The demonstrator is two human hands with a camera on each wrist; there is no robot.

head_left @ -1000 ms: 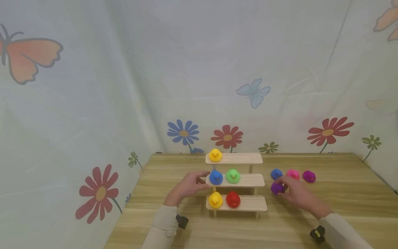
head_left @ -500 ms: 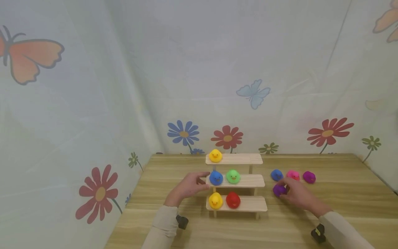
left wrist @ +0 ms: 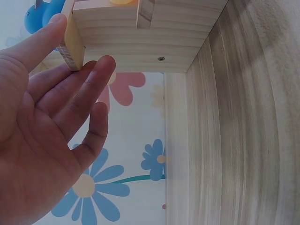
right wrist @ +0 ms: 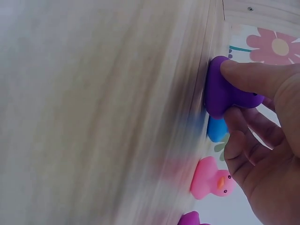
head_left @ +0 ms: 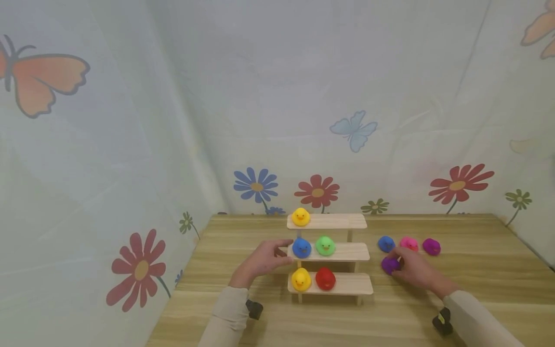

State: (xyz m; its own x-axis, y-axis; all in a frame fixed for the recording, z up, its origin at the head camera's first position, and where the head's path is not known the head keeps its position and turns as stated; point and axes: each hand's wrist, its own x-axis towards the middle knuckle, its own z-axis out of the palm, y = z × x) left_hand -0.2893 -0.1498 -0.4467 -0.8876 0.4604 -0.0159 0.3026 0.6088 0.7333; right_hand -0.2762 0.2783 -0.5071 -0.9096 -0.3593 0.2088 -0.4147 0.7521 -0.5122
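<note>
A three-tier wooden display stand (head_left: 347, 251) stands mid-table. My left hand (head_left: 265, 258) pinches the left end of its middle tier; in the left wrist view the thumb lies on top and fingers are underneath. A blue rubber duck (head_left: 301, 247) and a green duck (head_left: 325, 246) sit on that tier. Below are a yellow duck (head_left: 301, 280) and a red duck (head_left: 325, 279); another yellow duck (head_left: 301, 217) is on the top tier. To the right, my right hand (head_left: 415, 269) pinches a purple rubber duck (right wrist: 218, 89) between thumb and fingers, low at the tabletop.
Behind the right hand, a blue duck (head_left: 386, 244), a pink duck (head_left: 409, 243) and a magenta-purple duck (head_left: 431, 246) stand in a row on the wooden table (head_left: 329, 323). A flower-and-butterfly printed curtain (head_left: 277, 96) closes off the back and left.
The right hand has moved the purple duck slightly right and toward the person, mostly in the first half second. The left hand stays on the stand.
</note>
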